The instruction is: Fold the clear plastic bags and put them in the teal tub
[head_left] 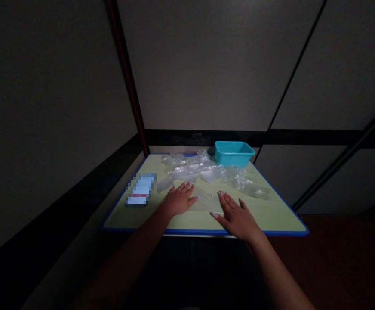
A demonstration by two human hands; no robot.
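Observation:
A flat, clear plastic bag [207,201] lies on the yellow-green table [187,224] near its front. My left hand [180,199] rests palm down at the bag's left side, fingers spread. On the right side my right hand [237,216] lies flat, its fingertips touching the bag's edge and the thumb apart. Neither hand is gripping anything. Behind them, crumpled clear plastic bags [187,168] spread across the back of the table, and another crumpled bag [248,186] lies to the right.
A turquoise basket [234,154] stands at the back right of the table. A phone-like device with a blurred screen [141,189] lies at the left edge. Beside it is a small greyish piece [164,185]. Panelled walls rise behind and at the left.

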